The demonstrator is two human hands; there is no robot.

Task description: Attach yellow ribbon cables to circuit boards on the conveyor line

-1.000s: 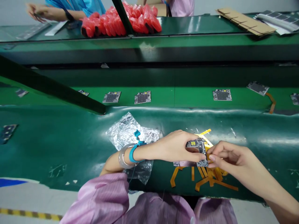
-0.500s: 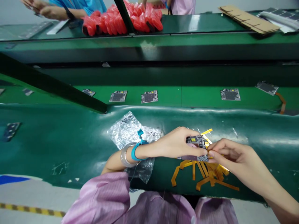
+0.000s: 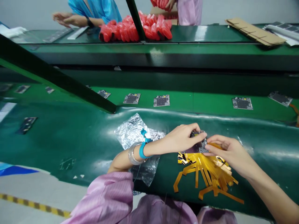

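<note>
Circuit board held in left hand, ribbon cable pinched at its edge

The left hand [image 3: 184,137] grips a circuit board [image 3: 202,146] between thumb and fingers, above a pile of amber ribbon cables [image 3: 205,169]. The right hand [image 3: 225,148] pinches a single ribbon cable [image 3: 215,145] at the board's right edge; whether the cable is seated cannot be told. The left wrist carries a blue wrist strap [image 3: 142,151] and a translucent bangle [image 3: 132,154]. Just beside that forearm, a crumpled clear bag [image 3: 129,132] lies on the green surface [image 3: 81,137]. Well to the left rests a dark board [image 3: 27,125]. Beyond the surface's raised edge, further boards lie spaced along a green strip [image 3: 205,98], among them one [image 3: 242,103] to the right of centre. On the far bench [image 3: 187,32] sit red plastic bundles [image 3: 119,31] and cardboard [image 3: 255,31]. A co-worker's blue sleeve [image 3: 100,12] shows behind it.
</note>
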